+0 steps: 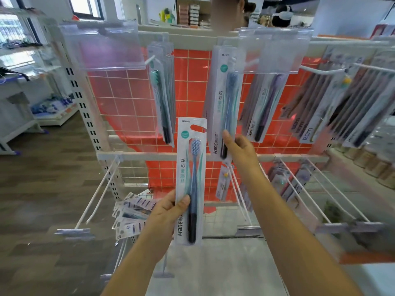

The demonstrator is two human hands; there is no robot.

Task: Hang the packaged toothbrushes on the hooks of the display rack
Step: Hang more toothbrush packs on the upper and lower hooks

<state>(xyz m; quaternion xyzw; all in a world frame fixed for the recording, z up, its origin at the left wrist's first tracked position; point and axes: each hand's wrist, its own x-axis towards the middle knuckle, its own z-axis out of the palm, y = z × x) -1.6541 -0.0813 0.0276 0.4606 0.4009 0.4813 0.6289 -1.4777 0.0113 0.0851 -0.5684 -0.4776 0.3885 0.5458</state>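
My left hand [168, 212] grips the lower part of a packaged blue toothbrush [191, 167], held upright in front of the rack. My right hand [239, 149] pinches the bottom of a second blue-toothbrush pack [226, 92], which hangs at the top row under a clear price flap [271, 50]. A green-toothbrush pack [161, 97] hangs to its left and a purple one [264, 103] to its right. The rack has a white wire grid over an orange tiled back panel [128, 97].
Long white hooks [320, 197] jut from the lower bar [149, 157], some bare, some with packs. Dense rows of packs [342, 99] hang at the right. Loose packs [132, 212] lie low on the left. A person stands behind the rack.
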